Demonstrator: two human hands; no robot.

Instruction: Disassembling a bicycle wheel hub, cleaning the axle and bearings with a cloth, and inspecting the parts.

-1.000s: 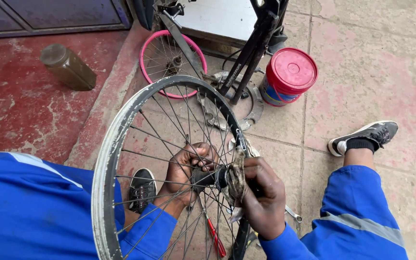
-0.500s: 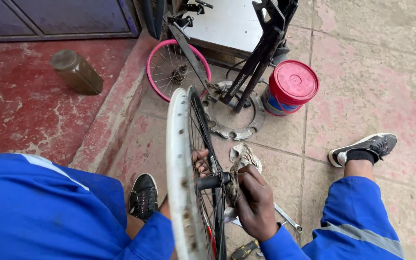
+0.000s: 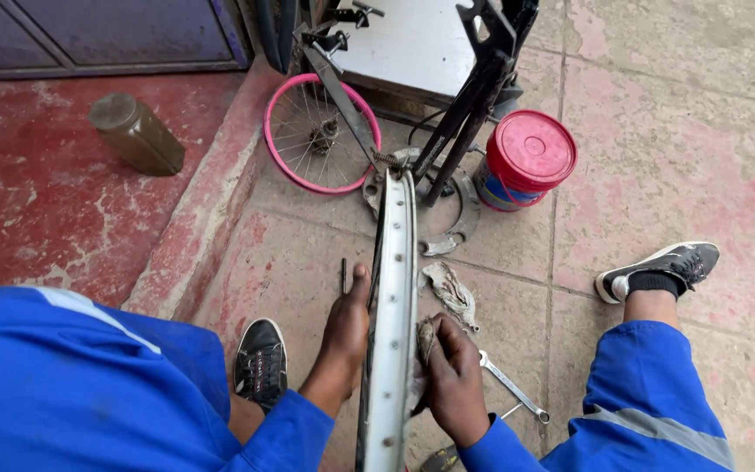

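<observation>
between the two blue-clad knees, the silver wheel rim (image 3: 393, 332) stood upright and edge-on to my view, a narrow band of dull metal with small holes along its face and thin spokes showing on its left side. my left hand (image 3: 345, 336) lay against the rim's left side, thumb stretched up along it and the rest of the hand bent in among the spokes; i could not tell whether those fingers were closed on anything. my right hand (image 3: 454, 378) was pressed to the rim's right side, curled around a grimy rag (image 3: 424, 343).

behind the rim, a round tub (image 3: 521, 170) with a red lid stood on the paving, shut, so i could not see what it held. up on the red step to the left, a brownish jar (image 3: 136, 134) lay tilted, its contents unclear.

beside the tub, a small pink wheel (image 3: 316, 135) leaned by a black stand (image 3: 469, 105). a second crumpled rag (image 3: 449, 293) lay on the worn concrete floor (image 3: 701, 131), and a slim metal wrench (image 3: 510, 385) lay just to the right of my right hand.
</observation>
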